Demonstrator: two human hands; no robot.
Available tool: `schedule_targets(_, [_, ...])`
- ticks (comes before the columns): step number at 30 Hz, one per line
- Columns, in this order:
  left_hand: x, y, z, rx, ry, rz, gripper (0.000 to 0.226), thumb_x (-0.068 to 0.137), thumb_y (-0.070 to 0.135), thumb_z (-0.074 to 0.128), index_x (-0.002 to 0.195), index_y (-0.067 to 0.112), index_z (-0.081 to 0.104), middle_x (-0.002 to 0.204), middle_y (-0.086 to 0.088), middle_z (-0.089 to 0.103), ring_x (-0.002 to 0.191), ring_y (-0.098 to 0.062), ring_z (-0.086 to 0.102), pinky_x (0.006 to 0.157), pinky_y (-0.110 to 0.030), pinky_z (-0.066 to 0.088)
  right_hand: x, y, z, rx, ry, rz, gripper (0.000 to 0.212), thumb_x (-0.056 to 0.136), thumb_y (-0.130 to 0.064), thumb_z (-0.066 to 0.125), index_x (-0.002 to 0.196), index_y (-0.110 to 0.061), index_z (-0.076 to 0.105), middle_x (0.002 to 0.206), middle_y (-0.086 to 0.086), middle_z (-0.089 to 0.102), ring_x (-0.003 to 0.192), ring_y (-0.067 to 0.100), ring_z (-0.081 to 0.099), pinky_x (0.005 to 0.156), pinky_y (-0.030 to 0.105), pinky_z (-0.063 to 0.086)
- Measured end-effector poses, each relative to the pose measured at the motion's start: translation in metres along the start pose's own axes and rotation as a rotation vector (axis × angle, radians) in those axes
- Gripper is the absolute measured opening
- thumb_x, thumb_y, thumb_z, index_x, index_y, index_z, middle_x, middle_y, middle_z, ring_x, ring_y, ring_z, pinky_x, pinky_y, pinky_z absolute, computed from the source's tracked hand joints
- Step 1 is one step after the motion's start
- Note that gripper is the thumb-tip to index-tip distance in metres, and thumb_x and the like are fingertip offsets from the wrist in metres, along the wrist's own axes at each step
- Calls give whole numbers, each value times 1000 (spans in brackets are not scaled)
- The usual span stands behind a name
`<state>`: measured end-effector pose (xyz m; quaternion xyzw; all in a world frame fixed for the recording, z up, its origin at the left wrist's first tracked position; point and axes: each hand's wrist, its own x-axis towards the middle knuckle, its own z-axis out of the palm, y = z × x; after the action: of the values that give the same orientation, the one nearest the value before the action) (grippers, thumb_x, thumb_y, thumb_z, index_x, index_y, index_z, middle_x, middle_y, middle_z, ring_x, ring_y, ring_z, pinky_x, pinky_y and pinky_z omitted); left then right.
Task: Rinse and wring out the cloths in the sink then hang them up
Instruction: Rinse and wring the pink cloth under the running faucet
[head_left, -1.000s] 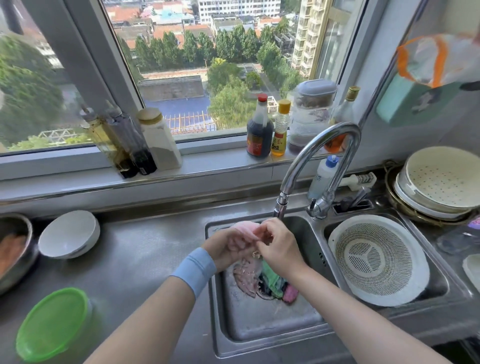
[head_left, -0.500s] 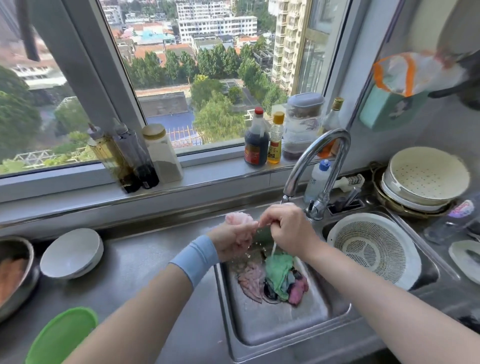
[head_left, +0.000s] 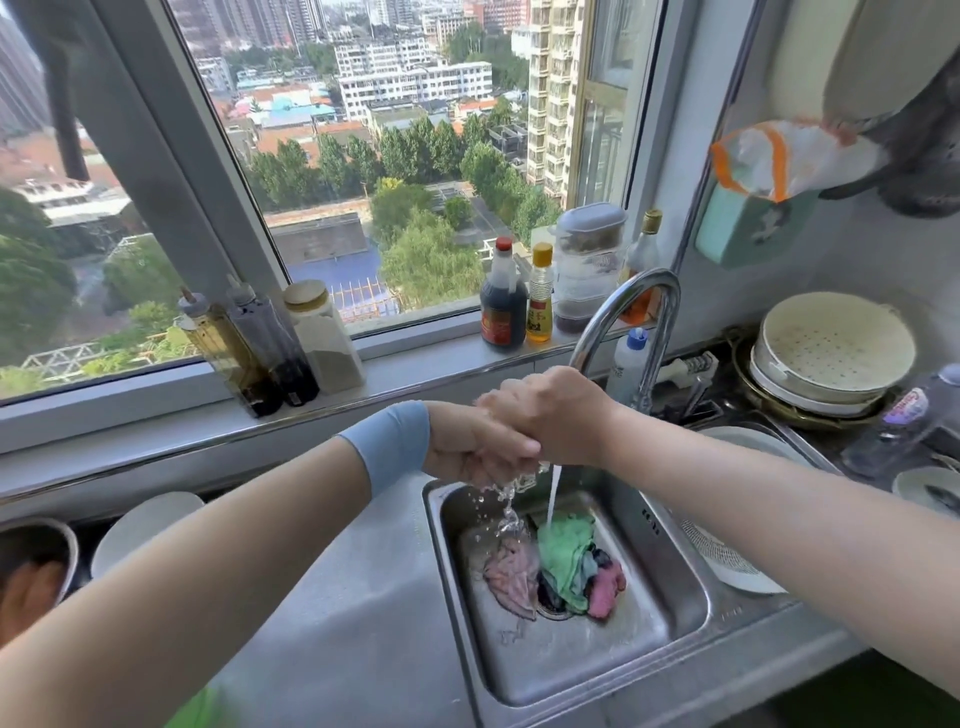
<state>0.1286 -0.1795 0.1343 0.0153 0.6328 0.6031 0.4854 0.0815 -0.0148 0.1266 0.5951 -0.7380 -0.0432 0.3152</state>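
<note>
1. Worktop (head_left: 337, 597), left end: metal bowl (head_left: 36, 545) and white bowl (head_left: 145, 525); I leave both alone
2. Left hand (head_left: 467, 449), blue wristband: fingers curled tight. Right hand (head_left: 550, 415) wrapped over it, fingers likewise closed. Both sit above the sink (head_left: 644, 540). I judge they clamp one cloth between them. That cloth is hidden; only squeezed water (head_left: 509, 504) falls beneath
3. Sink floor, over the drain: grey-pink cloth (head_left: 511, 574), green cloth (head_left: 563, 543) and pink cloth (head_left: 605, 590), heaped and touching, with the tap stream (head_left: 552, 493) landing on the green one. I expect them to be soft, limp, heavy with water and slippery. I would lift each by a bunched middle, then grip both ends to twist
4. Tap (head_left: 631, 317): running
5. Right basin: white colander (head_left: 727, 564)
</note>
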Motion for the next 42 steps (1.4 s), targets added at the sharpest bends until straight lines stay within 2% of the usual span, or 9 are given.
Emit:
schedule_targets(2, [2,6,-3,30,43,-5,10,88,20,62,84,14,56,65,7,50,50,-1,36,44,-9,28,5,3,-9,-36,-93,31,14,77,-21,51,74,-18,64,57,-5,60,43,16,60,36,20,36])
schedule_targets(7, [11,18,-2,318,221,-108,13,85,12,64,74,17,61,54,6,47,44,-7,35,42,-16,27,13,2,-13,29,-515,181,17,94,-23,51,106,-16,60,87,0,69,74,25,69,52,29,39])
schedule_targets(15, [39,14,5,1160,714,-179,22,74,23,69,93,15,61,75,1,61,64,-20,59,58,-28,49,13,-5,5,18,-793,188,26,93,-9,44,102,-10,69,101,7,69,93,33,67,65,38,55])
schedule_targets(19, [43,6,4,1317,754,-130,58,79,32,68,127,12,42,108,-5,63,84,-25,56,76,-36,49,7,-8,16,44,-880,134,32,90,-2,42,105,-6,70,107,13,66,97,36,64,69,39,54])
schedule_targets(27, [51,0,6,1656,724,-67,59,91,30,58,137,5,32,106,-10,68,95,-30,67,72,-36,47,1,-15,26,12,-951,-148,24,88,0,48,95,-10,69,102,6,69,82,27,53,57,30,33])
schedule_targets(29, [52,2,5,1722,704,-66,61,90,31,59,138,6,31,101,-8,69,83,-29,64,67,-36,44,0,-18,27,145,-958,11,20,81,4,50,77,-12,61,83,0,62,78,25,49,53,28,23])
schedule_targets(34, [55,8,-1,1820,655,-36,55,88,33,61,131,12,35,83,-4,64,66,-28,56,60,-37,46,-7,-19,35,1069,-829,1066,20,77,-6,56,63,-17,48,54,1,43,48,19,41,45,16,32])
schedule_targets(38, [58,5,-4,1842,696,26,42,90,31,57,122,13,38,76,-3,60,60,-29,55,55,-36,44,-9,-10,26,1227,-934,1191,21,70,1,50,57,-15,43,54,3,37,36,15,28,44,16,29])
schedule_targets(42, [65,-3,-9,1618,791,-56,43,89,37,58,120,11,42,96,-7,67,74,-29,60,66,-38,50,-3,0,23,1060,-902,957,11,74,-7,54,65,-13,53,61,5,48,43,20,42,39,23,39])
